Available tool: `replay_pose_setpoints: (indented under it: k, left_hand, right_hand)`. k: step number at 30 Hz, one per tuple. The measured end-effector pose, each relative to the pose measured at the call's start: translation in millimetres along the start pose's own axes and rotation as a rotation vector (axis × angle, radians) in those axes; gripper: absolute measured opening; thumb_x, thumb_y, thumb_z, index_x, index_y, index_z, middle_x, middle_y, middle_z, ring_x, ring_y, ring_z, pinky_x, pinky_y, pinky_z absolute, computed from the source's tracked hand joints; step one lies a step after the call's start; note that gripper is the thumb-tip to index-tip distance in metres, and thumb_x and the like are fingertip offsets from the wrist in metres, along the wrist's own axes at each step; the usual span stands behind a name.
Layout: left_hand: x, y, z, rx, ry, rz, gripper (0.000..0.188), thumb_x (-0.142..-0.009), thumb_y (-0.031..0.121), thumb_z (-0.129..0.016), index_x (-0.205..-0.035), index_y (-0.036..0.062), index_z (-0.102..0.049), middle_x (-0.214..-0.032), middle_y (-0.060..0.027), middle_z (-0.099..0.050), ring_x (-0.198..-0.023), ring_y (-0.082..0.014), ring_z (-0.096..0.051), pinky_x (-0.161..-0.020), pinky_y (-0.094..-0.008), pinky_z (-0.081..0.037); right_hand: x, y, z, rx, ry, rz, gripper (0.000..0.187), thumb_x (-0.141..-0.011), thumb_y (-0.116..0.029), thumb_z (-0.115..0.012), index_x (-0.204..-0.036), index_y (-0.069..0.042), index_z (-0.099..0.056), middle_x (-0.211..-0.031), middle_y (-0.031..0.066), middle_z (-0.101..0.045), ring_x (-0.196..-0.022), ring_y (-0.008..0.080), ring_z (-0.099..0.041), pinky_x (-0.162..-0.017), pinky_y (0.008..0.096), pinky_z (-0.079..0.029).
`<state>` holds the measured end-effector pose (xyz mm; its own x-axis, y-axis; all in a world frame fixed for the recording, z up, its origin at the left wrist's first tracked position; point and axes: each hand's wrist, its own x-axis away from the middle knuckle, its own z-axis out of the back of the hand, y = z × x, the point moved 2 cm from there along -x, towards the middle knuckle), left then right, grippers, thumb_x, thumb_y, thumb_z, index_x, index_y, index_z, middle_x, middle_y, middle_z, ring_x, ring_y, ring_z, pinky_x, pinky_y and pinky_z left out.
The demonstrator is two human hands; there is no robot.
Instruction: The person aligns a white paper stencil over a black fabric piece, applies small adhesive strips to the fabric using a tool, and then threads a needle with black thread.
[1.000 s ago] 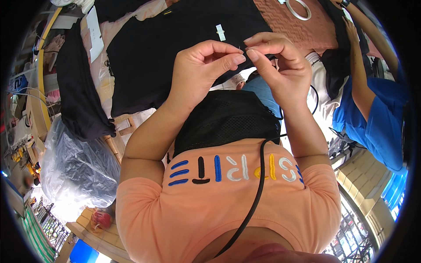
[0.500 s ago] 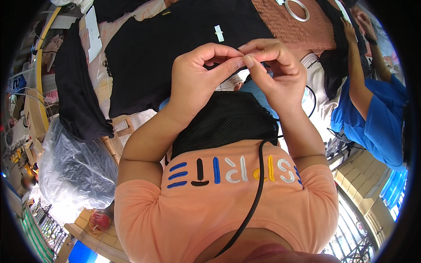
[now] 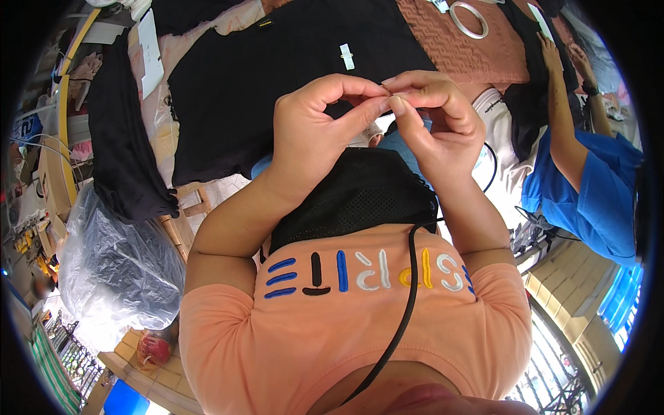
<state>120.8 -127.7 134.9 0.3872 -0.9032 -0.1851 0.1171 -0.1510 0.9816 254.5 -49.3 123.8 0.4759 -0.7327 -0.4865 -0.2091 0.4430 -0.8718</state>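
My left hand point(image 3: 325, 121) and my right hand point(image 3: 439, 114) meet fingertip to fingertip in front of me. Thumb and forefinger of each are pinched on something too small to make out. Beyond and below them a black garment point(image 3: 228, 90) lies spread over the table. A small white tag point(image 3: 346, 57) rests on that garment, just past my fingers. To its right lies a brown textured cloth point(image 3: 463, 48) with a white ring point(image 3: 468, 19), perhaps a roll of tape, on top.
At the right a person in a blue shirt point(image 3: 581, 180) reaches over black cloth. Dark fabric point(image 3: 121, 131) hangs over the table's left side, near a clear plastic bag point(image 3: 121, 256). A black cable point(image 3: 394, 332) runs down my chest.
Both hands have dropped slightly toward me, still pinched together. The other person's far hand has shifted slightly lower.
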Motion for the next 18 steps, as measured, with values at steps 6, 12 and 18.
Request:
replay_pose_setpoints:
  k: [6,12,18]
  left_hand:
    - [0.2,0.3,-1.2,-0.007,-0.002,-0.011,0.011,-0.082,0.002,-0.071,-0.092,-0.0027,-0.068,-0.079,-0.0067,-0.067,-0.065,-0.0093,-0.065,-0.054,-0.0219,-0.054]
    - [-0.7,0.6,-2.4,-0.016,-0.001,-0.017,0.011,-0.082,0.001,-0.071,-0.092,-0.0026,-0.068,-0.079,-0.0066,-0.067,-0.066,-0.0092,-0.065,-0.055,-0.0218,-0.055]
    - [-1.5,-1.7,-3.4,-0.017,0.001,-0.016,0.012,-0.082,0.0,-0.072,-0.092,-0.0027,-0.068,-0.08,-0.0067,-0.067,-0.068,-0.0093,-0.065,-0.056,-0.0219,-0.055]
  right_hand:
    - [0.0,-0.6,1.0,0.006,0.001,0.013,0.011,-0.078,0.0,-0.073,-0.083,-0.003,-0.064,-0.092,0.009,-0.068,-0.085,0.0171,-0.065,-0.075,0.0267,-0.05]
    - [0.3,-0.8,2.2,0.008,-0.004,0.005,0.012,-0.078,0.0,-0.073,-0.084,-0.003,-0.063,-0.092,0.0091,-0.068,-0.086,0.0175,-0.065,-0.075,0.0272,-0.05]
    - [0.3,1.1,4.0,0.011,-0.009,0.012,0.012,-0.078,0.0,-0.073,-0.084,-0.003,-0.063,-0.092,0.0091,-0.068,-0.086,0.0178,-0.065,-0.075,0.0273,-0.05]
